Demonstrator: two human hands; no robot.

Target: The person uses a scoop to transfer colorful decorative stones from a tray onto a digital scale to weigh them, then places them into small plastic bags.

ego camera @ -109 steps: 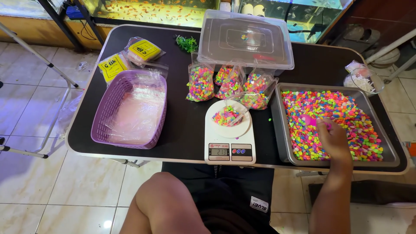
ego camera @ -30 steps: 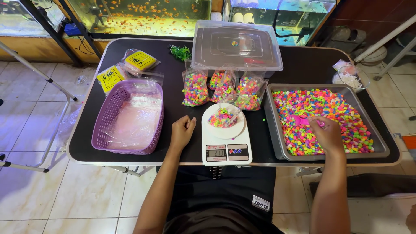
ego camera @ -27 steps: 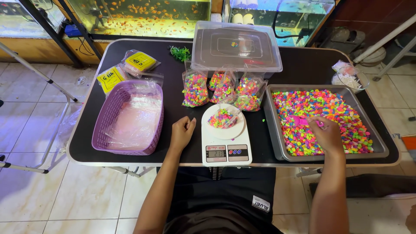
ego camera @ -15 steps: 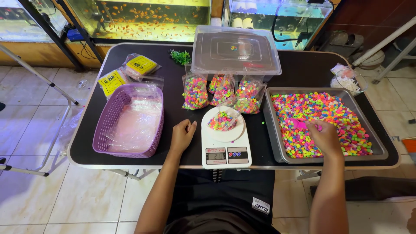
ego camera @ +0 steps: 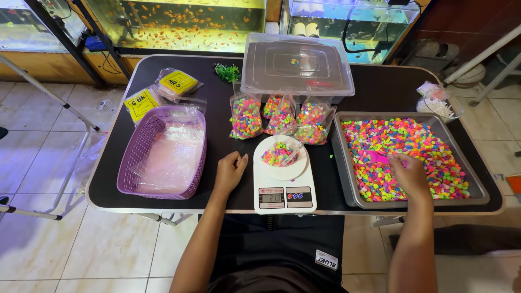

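My right hand (ego camera: pixel 408 174) sits in the tray (ego camera: pixel 347 163) of pebbles (ego camera: pixel 429 146), fingers closed on a pink scoop (ego camera: pixel 377 158) whose blade points left over the gravel. The scoop is low on the pebbles, in the tray's left half, nearer the front wall than the back. The tray is grey metal, on the table's (ego camera: pixel 374 87) right side, its front wall close to the front edge.

Left of the tray, just beside it, is a white scale (ego camera: pixel 282 191) at the front edge, display lit. On its round plate lies a small clear bag (ego camera: pixel 280 153) with some coloured pebbles in it, mouth open.

My left hand (ego camera: pixel 229 171) rests on the table just left of the scale, loosely curled into a soft fist, holding nothing, not touching the scale as far as I can tell.

Behind the scale, three filled bags (ego camera: pixel 246 116) of the same pebbles stand leaning against a clear lidded box (ego camera: pixel 296 68) at the back edge. A green plastic plant (ego camera: pixel 227 71) lies left of the box.

A purple basket (ego camera: pixel 142 157) lined with clear plastic takes the left front of the table. Behind it, toward the back-left corner, are two packets (ego camera: pixel 142 103) with yellow labels.

At the right edge, near the back, is a clear bowl (ego camera: pixel 440 104) with white bits inside.

Fish tanks (ego camera: pixel 179 24) stand beyond the back edge.
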